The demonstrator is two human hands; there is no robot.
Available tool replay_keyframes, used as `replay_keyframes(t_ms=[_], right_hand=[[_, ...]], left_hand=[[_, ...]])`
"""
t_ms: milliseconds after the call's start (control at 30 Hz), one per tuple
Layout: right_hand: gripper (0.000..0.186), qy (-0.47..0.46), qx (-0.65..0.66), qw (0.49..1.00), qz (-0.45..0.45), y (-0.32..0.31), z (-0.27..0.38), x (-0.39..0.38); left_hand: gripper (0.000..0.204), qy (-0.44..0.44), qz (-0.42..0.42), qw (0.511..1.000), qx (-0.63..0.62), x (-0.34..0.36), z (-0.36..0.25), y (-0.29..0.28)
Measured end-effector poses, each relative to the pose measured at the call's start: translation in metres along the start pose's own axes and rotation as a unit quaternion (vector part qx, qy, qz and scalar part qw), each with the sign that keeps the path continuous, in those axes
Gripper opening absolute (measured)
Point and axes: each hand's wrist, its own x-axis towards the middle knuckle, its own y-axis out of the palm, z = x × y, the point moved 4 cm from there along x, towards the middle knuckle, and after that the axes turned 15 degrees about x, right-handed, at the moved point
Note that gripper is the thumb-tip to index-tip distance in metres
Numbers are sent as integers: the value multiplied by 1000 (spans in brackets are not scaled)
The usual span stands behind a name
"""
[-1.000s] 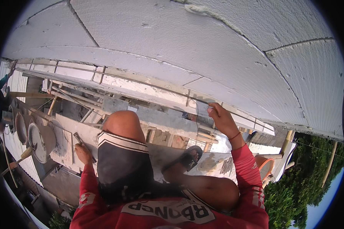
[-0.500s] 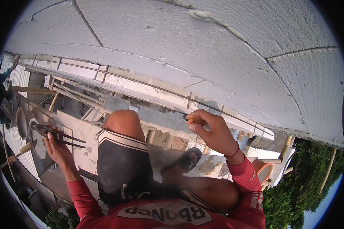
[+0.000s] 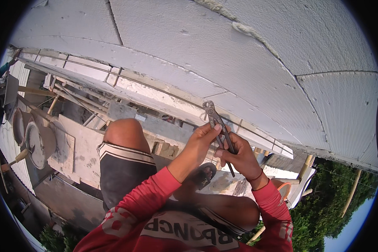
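A pair of dark steel pincers (image 3: 213,111) is held in front of me, its jaws pointing up at a thin steel bar (image 3: 172,92) along the white block wall. My left hand (image 3: 196,146) grips one handle, thumb lying along it. The fingers of my right hand (image 3: 239,154) close round the other handle, with the handle ends sticking out below. Close by the jaws there is a short crosspiece on the bar; whether the jaws touch it I cannot tell.
White block wall (image 3: 189,50) rises ahead. Below lie wooden planks (image 3: 82,145) and poles, my knees and a sandalled foot (image 3: 206,173). Round tubs (image 3: 40,143) stand at left, one with a wooden-handled tool. An orange-rimmed bucket (image 3: 284,191) is at right. Another person's arm (image 3: 8,63) reaches in far left.
My left hand has brought the pincers from the far left over to the middle. My right hand, which was pinching something small and dark, is now on the pincers too.
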Motion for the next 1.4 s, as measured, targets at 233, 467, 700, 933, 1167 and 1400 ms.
replay_keyframes(t_ms=[233,467,700,933,1167,1400], right_hand=[[33,-96,-193,975,-54,-49,-24,17],[37,-36,-741,660,-117,-50,-32,44],[42,38,-794,593,-127,-32,-36,78],[38,48,-866,478,-143,-24,-34,81],[43,48,-878,455,-142,-14,-43,94],[30,-3,-815,563,-139,5,-37,99]], left_hand=[[38,6,-12,1000,-9,37,92,-8],[48,-68,-227,969,77,38,164,-47],[64,-123,-106,987,-13,44,145,-30],[49,-145,-133,976,-94,70,144,-25],[51,-113,-92,977,-157,75,134,-30],[35,-84,-53,978,-186,83,138,-32]])
